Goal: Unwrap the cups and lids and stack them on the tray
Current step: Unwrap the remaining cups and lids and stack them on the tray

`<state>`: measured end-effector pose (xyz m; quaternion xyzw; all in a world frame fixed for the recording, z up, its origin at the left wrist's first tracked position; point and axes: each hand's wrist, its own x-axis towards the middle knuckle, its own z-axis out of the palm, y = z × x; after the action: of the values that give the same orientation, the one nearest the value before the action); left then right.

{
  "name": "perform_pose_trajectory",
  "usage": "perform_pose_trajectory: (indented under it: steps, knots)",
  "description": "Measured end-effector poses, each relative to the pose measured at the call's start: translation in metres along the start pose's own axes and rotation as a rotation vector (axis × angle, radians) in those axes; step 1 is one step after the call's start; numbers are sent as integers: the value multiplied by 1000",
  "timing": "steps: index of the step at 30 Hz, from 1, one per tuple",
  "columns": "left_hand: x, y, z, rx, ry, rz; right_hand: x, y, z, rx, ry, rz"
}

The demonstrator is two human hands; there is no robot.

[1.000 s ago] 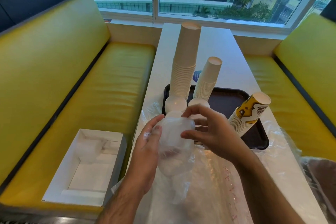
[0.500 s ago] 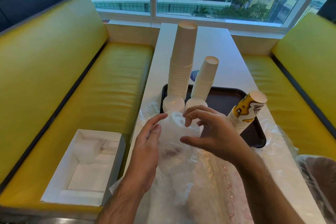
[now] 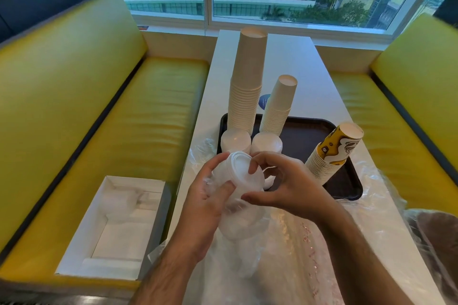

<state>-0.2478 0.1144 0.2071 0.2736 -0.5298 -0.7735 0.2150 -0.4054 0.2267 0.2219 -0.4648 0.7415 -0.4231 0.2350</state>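
Both hands meet over the near half of the white table [image 3: 309, 77], working on a stack of clear lids [image 3: 241, 181] that sits partly inside its thin plastic wrap [image 3: 285, 255]. The left hand [image 3: 208, 200] grips the stack from its 9 o'clock side, thumb on the upper rim and fingers curled across the wrapped body. The right hand [image 3: 285, 183] comes in from 3 o'clock, its fingers bent over the top lid and its thumb pressed against the side of the stack just below. Compared with half a second ago, the top lid's rim now stands bare and sharply outlined where it was veiled by film, and the right hand's fingers, then spread above the bundle, are now down on it. The dark tray [image 3: 309, 131] lies just beyond the hands at 12 o'clock. On it stand a tall stack of white cups [image 3: 247, 86] and a shorter stack of white cups [image 3: 281, 106] at its far left, with two low piles of white lids [image 3: 235, 138] in front of them, unmoved. A tilted stack of printed cups [image 3: 334, 153] leans at the tray's 3 o'clock edge. An open white box [image 3: 116, 225] rests on the yellow bench [image 3: 124, 119] at 9 o'clock.
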Motion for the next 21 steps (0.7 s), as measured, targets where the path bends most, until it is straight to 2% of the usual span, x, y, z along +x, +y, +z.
perform_pose_trajectory:
  steps: [3, 6, 9, 14, 21]
  knots:
    - [4, -4, -3, -29, 17, -1, 1, 6, 0, 66, 79, 2]
    - [7, -6, -6, -36, 49, -8, 6, 17, -6, 125, 229, 51]
    - [9, -6, -10, -25, 76, -1, 14, 40, -13, -1, 353, 153]
    - [10, -5, -14, -35, 94, -3, 35, 90, -7, -252, 291, 323]
    - [12, -3, -19, -59, 91, -17, 50, 113, 11, -345, 171, 371]
